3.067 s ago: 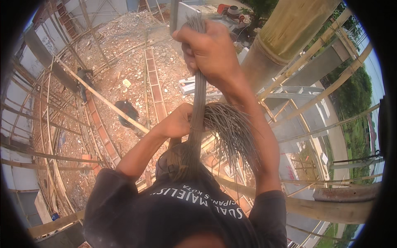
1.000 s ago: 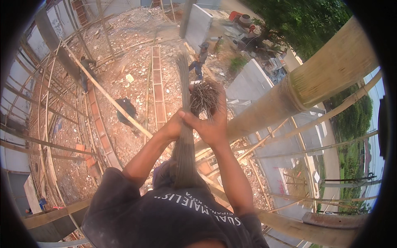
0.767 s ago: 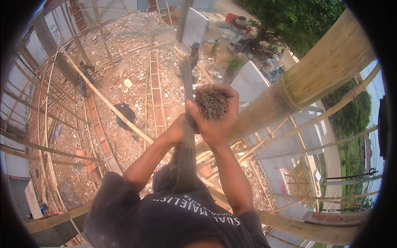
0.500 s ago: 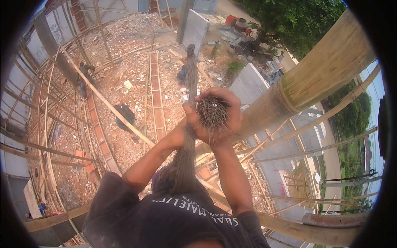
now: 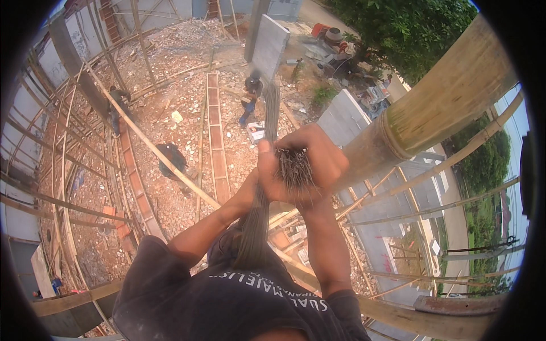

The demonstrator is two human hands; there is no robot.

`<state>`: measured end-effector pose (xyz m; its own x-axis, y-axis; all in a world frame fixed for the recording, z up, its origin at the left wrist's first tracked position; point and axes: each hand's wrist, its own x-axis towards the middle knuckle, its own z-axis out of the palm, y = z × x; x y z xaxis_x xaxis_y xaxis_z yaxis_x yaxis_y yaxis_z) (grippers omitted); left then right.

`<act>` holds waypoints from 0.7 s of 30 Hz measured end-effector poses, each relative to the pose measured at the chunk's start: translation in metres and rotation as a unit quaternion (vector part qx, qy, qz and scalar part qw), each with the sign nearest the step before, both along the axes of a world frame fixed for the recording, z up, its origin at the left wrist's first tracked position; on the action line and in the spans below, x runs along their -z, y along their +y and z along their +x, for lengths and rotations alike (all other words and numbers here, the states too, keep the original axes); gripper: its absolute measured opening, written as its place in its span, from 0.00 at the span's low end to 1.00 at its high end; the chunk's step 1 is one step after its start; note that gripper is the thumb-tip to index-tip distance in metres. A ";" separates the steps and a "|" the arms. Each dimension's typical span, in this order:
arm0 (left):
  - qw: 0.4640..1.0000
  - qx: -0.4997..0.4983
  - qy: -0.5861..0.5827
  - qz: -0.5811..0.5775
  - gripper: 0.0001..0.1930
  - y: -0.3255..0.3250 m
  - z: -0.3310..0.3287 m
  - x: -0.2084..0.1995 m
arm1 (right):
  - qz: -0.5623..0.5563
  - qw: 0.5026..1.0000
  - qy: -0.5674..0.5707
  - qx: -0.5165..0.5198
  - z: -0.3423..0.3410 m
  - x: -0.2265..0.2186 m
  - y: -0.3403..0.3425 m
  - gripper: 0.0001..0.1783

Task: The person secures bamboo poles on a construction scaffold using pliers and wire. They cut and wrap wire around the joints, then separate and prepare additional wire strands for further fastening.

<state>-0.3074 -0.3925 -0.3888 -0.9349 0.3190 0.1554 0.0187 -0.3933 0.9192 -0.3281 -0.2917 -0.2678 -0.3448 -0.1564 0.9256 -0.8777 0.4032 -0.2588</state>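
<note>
A long bundle of thin grey tie wire (image 5: 253,236) runs from in front of my chest up past my hands, where its far end fans out a little. My left hand (image 5: 266,172) is closed around its middle, thumb pointing up. Right beside it, my right hand (image 5: 324,165) is wrapped in a fist around a clump of wire ends (image 5: 296,169) that points up toward me. Whether this clump belongs to the same bundle is hidden by the fingers. Both hands touch or nearly touch each other in front of my chest.
A thick bamboo pole (image 5: 438,91) slants close by on my right, with thinner bamboo poles (image 5: 443,199) behind it. Far below lies rubble-covered ground (image 5: 170,91) with long ladder-like wooden frames (image 5: 215,122). Several people, one a standing worker (image 5: 251,94), are down there.
My right hand has shifted slightly right and down and its fist covers more of the wire ends. The long bundle's top leans further right. The worker below has turned and moved left.
</note>
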 end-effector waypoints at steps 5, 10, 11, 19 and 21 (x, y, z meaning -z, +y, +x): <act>0.998 -0.045 -0.029 0.038 0.08 0.005 0.016 0.016 | 0.022 0.996 -0.082 -0.010 -0.010 -0.013 0.001 0.14; 0.975 -0.149 0.074 -0.145 0.05 0.011 0.010 0.019 | 0.017 0.989 -0.138 -0.048 -0.028 -0.012 -0.001 0.14; 0.973 -0.153 0.064 -0.159 0.05 0.010 0.010 0.020 | 0.014 0.988 -0.141 -0.059 -0.030 -0.013 -0.002 0.15; 0.967 -0.177 0.020 -0.183 0.08 0.011 0.019 -0.002 | -0.005 0.969 -0.237 -0.074 -0.052 -0.009 -0.001 0.12; 0.964 -0.183 -0.022 -0.193 0.10 0.012 0.024 -0.017 | -0.024 0.968 -0.239 -0.070 -0.056 -0.013 -0.004 0.17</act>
<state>-0.2833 -0.3802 -0.3718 -0.9987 -0.0076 0.0497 0.0497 0.0046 0.9988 -0.3843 -0.2956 -0.2544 -0.7146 -0.1931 0.6723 -0.6977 0.2667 -0.6649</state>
